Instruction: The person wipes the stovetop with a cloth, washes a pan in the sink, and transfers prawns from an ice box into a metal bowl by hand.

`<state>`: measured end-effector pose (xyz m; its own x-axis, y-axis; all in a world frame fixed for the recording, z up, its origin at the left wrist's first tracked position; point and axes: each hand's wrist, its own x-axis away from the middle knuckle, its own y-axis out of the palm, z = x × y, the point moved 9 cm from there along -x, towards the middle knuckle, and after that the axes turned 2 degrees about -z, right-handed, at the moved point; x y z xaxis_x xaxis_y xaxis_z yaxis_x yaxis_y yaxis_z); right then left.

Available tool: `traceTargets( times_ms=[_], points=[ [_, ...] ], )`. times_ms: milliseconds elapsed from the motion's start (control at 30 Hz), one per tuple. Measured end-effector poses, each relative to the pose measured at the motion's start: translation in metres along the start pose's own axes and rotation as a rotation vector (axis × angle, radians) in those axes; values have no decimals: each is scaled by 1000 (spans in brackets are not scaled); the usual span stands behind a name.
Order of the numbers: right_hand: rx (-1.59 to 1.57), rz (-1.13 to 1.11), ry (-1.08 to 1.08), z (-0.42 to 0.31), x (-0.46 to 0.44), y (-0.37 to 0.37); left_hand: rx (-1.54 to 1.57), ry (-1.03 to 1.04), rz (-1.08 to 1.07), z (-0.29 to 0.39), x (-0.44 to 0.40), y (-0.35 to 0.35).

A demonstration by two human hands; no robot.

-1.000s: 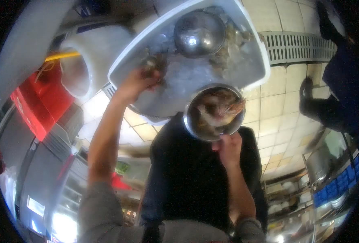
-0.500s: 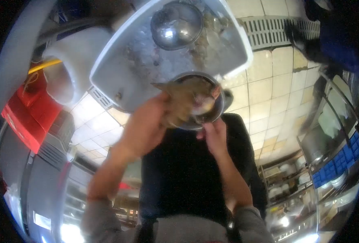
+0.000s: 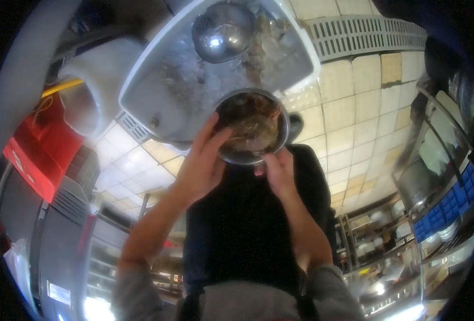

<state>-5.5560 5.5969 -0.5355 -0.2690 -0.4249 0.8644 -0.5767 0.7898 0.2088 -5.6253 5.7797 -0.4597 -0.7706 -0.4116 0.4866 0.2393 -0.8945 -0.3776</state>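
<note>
A round metal bowl (image 3: 253, 158) holds brownish seafood (image 3: 255, 125), perhaps shrimp or crab. My right hand (image 3: 277, 170) grips its near rim with the fingers closed. At the bowl's left side is my left hand (image 3: 205, 160), its fingers spread and reaching over the rim, with nothing clearly held. Beyond the bowl stands a large white tub (image 3: 165, 115) with ice and water, and a second metal bowl (image 3: 223, 33) rests in it. A small brown piece (image 3: 154, 122) lies near the tub's left corner.
To the left are a white barrel (image 3: 106, 80), a red box (image 3: 47, 152) and a grey crate (image 3: 76, 182). A floor grate (image 3: 362, 36) crosses the tiles behind. Metal shelves with dishes (image 3: 379, 241) and a blue rack (image 3: 448, 206) stand at the right.
My left hand brought a brown piece of seafood from the tub to the bowl and let it go there. My right hand still holds the bowl; a person at the right has moved mostly out of view.
</note>
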Motion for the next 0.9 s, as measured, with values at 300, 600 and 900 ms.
traceTargets(
  times_ms=[300,600,900],
  points=[
    [-158,-29,-162,-25,20,-15,-248,-15,-23,-35,-7,23],
    [-331,244,-371,-76,82,-102,-491,7,-300,-66,-81,84],
    [-336,209,-302,-64,103,-96,-577,-43,-360,-37,-134,46]
  ],
)
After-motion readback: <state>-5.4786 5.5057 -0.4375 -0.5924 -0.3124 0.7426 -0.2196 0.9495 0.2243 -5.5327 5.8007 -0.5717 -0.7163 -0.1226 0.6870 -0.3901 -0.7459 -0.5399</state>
